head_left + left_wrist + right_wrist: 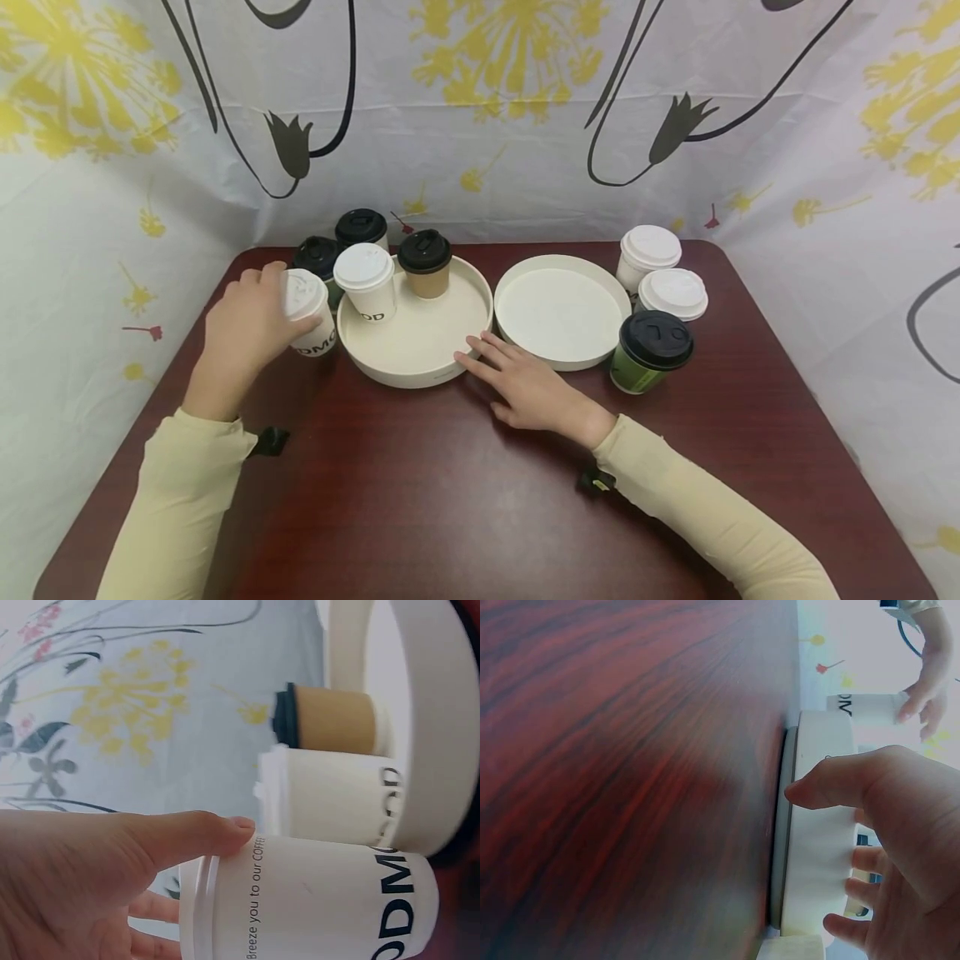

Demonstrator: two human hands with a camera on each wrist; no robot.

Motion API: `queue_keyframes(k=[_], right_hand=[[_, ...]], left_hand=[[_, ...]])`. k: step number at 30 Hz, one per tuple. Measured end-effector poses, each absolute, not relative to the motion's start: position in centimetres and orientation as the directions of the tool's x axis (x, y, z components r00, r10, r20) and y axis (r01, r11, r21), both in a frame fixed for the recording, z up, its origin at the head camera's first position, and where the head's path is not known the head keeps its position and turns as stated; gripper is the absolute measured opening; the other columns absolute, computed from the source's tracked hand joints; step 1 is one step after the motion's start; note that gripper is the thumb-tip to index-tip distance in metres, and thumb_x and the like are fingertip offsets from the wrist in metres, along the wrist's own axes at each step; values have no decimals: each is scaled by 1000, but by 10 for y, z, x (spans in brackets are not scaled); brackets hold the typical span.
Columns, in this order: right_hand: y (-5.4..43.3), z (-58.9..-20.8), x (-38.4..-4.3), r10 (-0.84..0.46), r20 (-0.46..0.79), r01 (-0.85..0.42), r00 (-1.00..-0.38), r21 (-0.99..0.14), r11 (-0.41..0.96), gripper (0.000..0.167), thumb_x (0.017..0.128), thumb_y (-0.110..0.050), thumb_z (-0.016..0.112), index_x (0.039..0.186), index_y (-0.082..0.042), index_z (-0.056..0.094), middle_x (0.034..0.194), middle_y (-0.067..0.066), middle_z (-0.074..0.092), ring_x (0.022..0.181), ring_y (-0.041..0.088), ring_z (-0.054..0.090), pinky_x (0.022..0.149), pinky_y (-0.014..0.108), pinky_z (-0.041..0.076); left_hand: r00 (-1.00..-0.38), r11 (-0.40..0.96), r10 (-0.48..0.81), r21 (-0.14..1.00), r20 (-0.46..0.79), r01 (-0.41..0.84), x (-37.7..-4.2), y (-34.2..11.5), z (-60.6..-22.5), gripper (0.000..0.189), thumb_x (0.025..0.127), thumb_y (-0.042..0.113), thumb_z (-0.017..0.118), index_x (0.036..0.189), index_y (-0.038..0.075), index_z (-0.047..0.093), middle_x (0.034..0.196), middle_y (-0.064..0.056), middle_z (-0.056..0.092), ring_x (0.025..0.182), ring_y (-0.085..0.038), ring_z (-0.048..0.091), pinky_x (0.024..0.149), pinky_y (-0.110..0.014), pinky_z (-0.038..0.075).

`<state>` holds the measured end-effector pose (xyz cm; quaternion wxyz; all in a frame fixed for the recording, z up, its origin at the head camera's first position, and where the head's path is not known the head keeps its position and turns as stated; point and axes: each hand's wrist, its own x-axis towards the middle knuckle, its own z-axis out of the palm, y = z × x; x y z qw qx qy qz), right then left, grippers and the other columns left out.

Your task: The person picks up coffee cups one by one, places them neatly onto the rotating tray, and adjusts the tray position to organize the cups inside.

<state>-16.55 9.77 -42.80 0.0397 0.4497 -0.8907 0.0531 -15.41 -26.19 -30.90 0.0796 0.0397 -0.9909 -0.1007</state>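
My left hand (251, 325) grips a white lidded paper coffee cup (313, 337) near its lid, just left of the left round tray (405, 379). In the left wrist view the thumb lies along the side of this cup (322, 900), which has dark lettering. I cannot tell whether its base touches the table. On the left tray stand another white cup (367, 287) and a brown cup (426, 279) with a black lid. My right hand (525, 387) touches that tray's right rim with spread fingers; its thumb (829, 784) is by the outer wall.
A second round tray (562, 312) adjoins the left one. Right of it stand two white-lidded cups (649, 250) (672, 293) and a green cup (637, 371) with a black lid. Two black-lidded cups (362, 227) (317, 257) stand behind the gripped cup. Patterned cloth (465, 183) hangs behind the table.
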Motion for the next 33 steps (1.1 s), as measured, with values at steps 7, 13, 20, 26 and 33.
queue_keyframes(k=[7,13,20,26,33], right_hand=[[98,-427,-165,-797,130,-807,-590,-52,588,87,82,-22,72,157,-21,29,161,12,32,151,33,29,121,44,32],[97,-427,-164,-802,139,-813,-581,-42,581,86,81,-22,72,156,-20,30,161,13,33,150,33,30,120,44,33],[97,-426,-164,-799,132,-809,-587,-42,587,86,81,-22,72,156,-20,30,161,13,32,150,34,31,121,44,32],[97,-426,-163,-799,131,-808,-587,-45,587,86,81,-21,72,156,-19,30,161,13,32,151,34,30,121,44,32],[96,-427,-162,-797,131,-807,-589,-54,588,87,81,-21,72,156,-20,29,162,12,31,151,34,28,121,46,32]], left_hand=[[-985,980,-67,196,157,-36,-145,-254,-293,84,78,40,79,140,-1,39,124,-33,49,104,-51,52,76,-66,46],[-986,979,-47,203,159,-13,-138,-247,-288,85,78,39,79,141,-1,39,125,-32,50,107,-50,51,77,-65,47],[-985,978,-12,205,170,23,-136,-237,-286,84,78,38,78,142,-1,40,129,-32,50,108,-50,51,79,-64,47],[-983,980,16,195,183,52,-138,-226,-286,83,77,39,79,141,1,42,127,-30,53,107,-48,53,78,-62,48],[-983,979,44,188,180,78,-141,-216,-288,83,78,41,78,142,2,42,127,-28,53,107,-46,53,78,-61,49]])
